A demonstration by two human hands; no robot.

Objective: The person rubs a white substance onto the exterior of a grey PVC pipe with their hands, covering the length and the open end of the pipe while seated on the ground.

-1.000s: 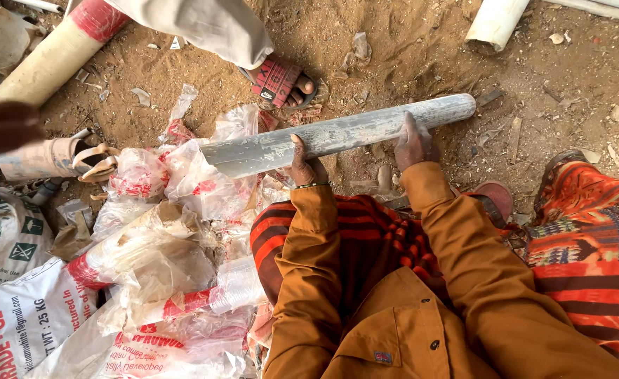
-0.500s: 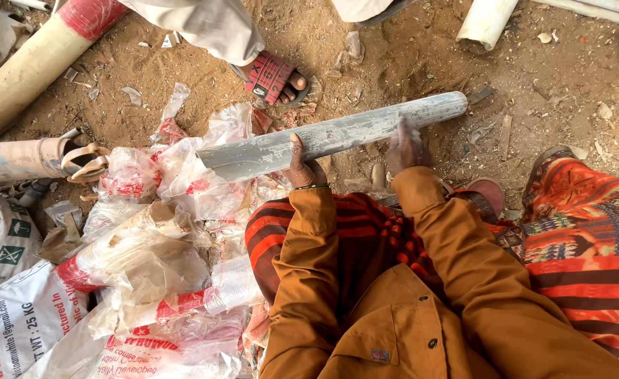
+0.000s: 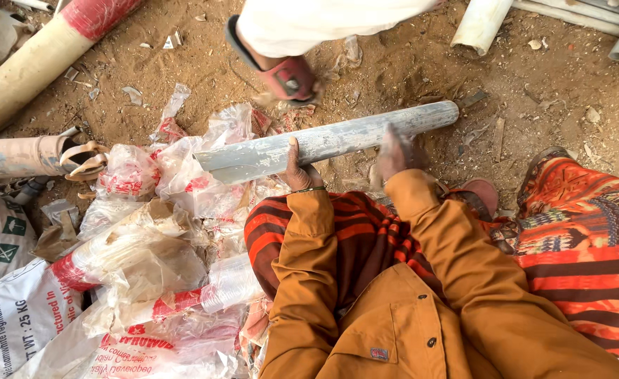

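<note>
A long grey pipe, scuffed and dusty, lies slanted across the dirt in front of me, its left end flattened over a heap of plastic bags. My left hand grips its near side around the middle. My right hand holds the pipe further right, fingers over its top. Both arms are in orange-brown sleeves above a red and black striped cloth on my lap.
Another person's foot in a red sandal steps just beyond the pipe. Crumpled plastic bags and printed white sacks pile up at the left. A cream and red pipe, a rusty tube and white pipes lie around.
The other person's sandalled foot has moved right and closer to the pipe. My hands keep their hold on the pipe, which has barely shifted.
</note>
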